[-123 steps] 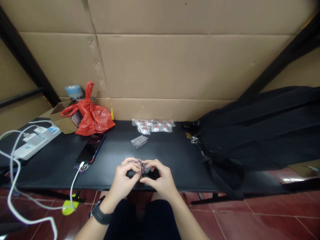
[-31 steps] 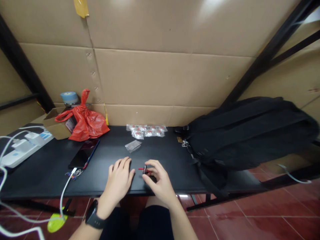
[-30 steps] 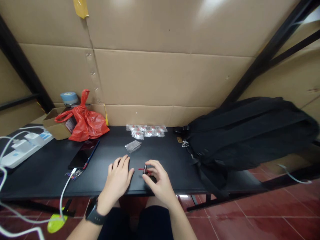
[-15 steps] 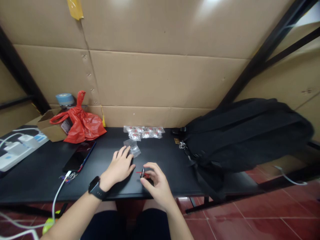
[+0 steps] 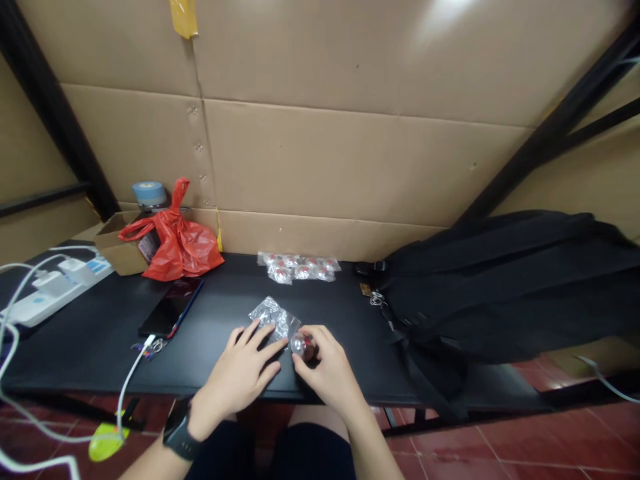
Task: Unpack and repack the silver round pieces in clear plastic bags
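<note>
1. Head view: the right hand (image 5: pixel 325 367) pinches a shiny round item (image 5: pixel 298 343) between the thumb and fingers. A red part shows beside the fingers.
2. Item position: near the front edge of the black surface (image 5: pixel 340 310), midway along it, with the reflective face turned toward the left hand (image 5: pixel 245 373). Contact between item and surface cannot be told.
3. Left-hand state: palm down, fingers spread apart. The fingertips overlap the near side of a clear plastic bag (image 5: pixel 274 315); whether they press on it cannot be told.
4. Bag position: flat on the surface, just beside the round item, between it and the back edge.
5. Back edge, middle: wrapped round items (image 5: pixel 303 271) with red marks lie grouped together.
6. Back left corner: a red bag (image 5: pixel 185 250) stands against a cardboard box (image 5: pixel 117 250).
7. Left end: a phone (image 5: pixel 171 308) lies near a white power strip (image 5: pixel 57 293).
8. Right end: a black backpack (image 5: pixel 500 287) lies across the surface.
</note>
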Available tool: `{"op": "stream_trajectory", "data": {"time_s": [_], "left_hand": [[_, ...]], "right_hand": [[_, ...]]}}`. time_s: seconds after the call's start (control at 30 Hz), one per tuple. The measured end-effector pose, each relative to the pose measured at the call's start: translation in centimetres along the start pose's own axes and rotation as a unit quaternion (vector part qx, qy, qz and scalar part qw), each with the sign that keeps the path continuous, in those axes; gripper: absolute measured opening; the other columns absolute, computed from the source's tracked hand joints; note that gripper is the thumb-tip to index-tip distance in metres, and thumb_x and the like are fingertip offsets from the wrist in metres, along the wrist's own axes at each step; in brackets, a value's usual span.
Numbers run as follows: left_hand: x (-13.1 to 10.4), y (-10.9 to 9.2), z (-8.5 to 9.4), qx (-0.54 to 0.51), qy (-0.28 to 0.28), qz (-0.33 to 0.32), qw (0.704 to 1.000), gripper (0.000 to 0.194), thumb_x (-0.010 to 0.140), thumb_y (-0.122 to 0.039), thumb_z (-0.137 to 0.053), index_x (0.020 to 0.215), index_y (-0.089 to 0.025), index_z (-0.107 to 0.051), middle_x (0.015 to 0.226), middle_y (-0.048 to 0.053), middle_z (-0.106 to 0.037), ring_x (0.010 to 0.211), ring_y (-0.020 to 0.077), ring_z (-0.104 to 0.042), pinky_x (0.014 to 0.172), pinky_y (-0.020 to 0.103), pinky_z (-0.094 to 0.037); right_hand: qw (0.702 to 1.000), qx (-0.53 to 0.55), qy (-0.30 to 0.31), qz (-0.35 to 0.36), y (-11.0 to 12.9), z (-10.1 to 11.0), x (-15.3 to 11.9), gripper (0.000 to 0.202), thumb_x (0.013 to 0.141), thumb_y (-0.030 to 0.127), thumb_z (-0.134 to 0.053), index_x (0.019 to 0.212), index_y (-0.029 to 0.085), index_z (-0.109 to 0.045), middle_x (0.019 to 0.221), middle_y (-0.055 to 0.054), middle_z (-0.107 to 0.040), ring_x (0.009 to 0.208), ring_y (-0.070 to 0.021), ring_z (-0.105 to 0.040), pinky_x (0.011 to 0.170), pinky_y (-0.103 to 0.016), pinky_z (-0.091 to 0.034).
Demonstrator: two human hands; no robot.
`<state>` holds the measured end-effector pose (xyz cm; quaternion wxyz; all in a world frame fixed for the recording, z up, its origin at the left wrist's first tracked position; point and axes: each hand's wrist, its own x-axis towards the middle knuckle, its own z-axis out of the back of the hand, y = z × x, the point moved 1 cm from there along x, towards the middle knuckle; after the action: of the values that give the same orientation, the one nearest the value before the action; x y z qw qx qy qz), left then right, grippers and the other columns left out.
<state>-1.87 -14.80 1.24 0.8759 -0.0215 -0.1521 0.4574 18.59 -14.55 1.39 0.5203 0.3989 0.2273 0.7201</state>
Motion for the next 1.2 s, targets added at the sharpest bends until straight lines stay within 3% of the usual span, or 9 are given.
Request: {"op": "stream_trajectory", "data": {"time_s": [0.3, 0.47, 0.6, 0.9, 1.07, 1.2], "left_hand": [[-0.3, 0.2, -0.6, -0.011, -0.032, 0.012, 0.999, 0.042, 0.098, -0.036, -0.046, 0.14, -0.03, -0.051, 0.146, 0.009, -0.051, 0.137, 0.0293, -0.042, 0.109, 0.051, -0.034], [-0.4, 0.2, -0.6, -0.014, -0.033, 0.01, 0.999, 0.039, 0.098, -0.035, -0.047, 0.135, -0.029, -0.056, 0.144, 0.01, -0.053, 0.137, 0.0307, -0.042, 0.108, 0.052, -0.035], [-0.4, 0.4, -0.8, -0.012, -0.046, 0.016, 0.999, 0.041, 0.096, -0.037, -0.05, 0.136, -0.029, -0.056, 0.147, 0.011, -0.049, 0.14, 0.0318, -0.039, 0.109, 0.052, -0.035], [-0.4, 0.4, -0.5, -0.015, -0.039, 0.0, 0.999, 0.039, 0.098, -0.038, -0.048, 0.136, -0.034, -0.058, 0.147, 0.012, -0.051, 0.137, 0.0332, -0.043, 0.106, 0.056, -0.036], [-0.4, 0.5, -0.6, -0.025, -0.031, 0.004, 0.999, 0.039, 0.097, -0.038, -0.05, 0.135, -0.035, -0.058, 0.148, 0.011, -0.05, 0.137, 0.0334, -0.042, 0.106, 0.058, -0.035], [-0.5, 0.6, -0.6, -0.05, -0.036, -0.001, 0.998, 0.032, 0.096, -0.034, -0.051, 0.125, -0.034, -0.064, 0.145, 0.008, -0.053, 0.137, 0.0318, -0.043, 0.108, 0.056, -0.034]], "right_hand": [[0.999, -0.053, 0.011, 0.002, 0.5, -1.0, 1.1, 0.026, 0.077, 0.016, -0.065, 0.102, 0.022, -0.062, 0.092, -0.004, -0.065, 0.081, -0.02, -0.062, 0.077, -0.031, -0.05], [0.999, -0.025, 0.012, -0.022, 0.2, -1.0, 1.9, 0.032, 0.073, 0.022, -0.074, 0.102, 0.024, -0.063, 0.09, -0.002, -0.069, 0.077, -0.019, -0.063, 0.072, -0.03, -0.051], [0.999, -0.018, -0.005, -0.027, -0.5, -0.9, 2.4, 0.023, 0.072, 0.024, -0.077, 0.092, 0.022, -0.065, 0.086, -0.002, -0.068, 0.075, -0.0185, -0.063, 0.071, -0.03, -0.051], [0.999, 0.023, 0.034, 0.028, -0.1, -0.7, 2.9, 0.011, 0.08, 0.018, -0.07, 0.091, 0.021, -0.066, 0.092, -0.003, -0.065, 0.083, -0.0184, -0.063, 0.079, -0.032, -0.055], [0.99, 0.064, 0.103, 0.066, 0.6, 0.0, 2.9, 0.021, 0.086, 0.013, -0.059, 0.101, 0.023, -0.068, 0.104, -0.005, -0.067, 0.091, -0.0174, -0.065, 0.084, -0.031, -0.056], [0.993, 0.045, 0.091, 0.065, 0.4, 0.4, 3.1, 0.024, 0.084, 0.009, -0.056, 0.1, 0.022, -0.069, 0.097, -0.004, -0.068, 0.083, -0.016, -0.065, 0.08, -0.03, -0.055]]}}
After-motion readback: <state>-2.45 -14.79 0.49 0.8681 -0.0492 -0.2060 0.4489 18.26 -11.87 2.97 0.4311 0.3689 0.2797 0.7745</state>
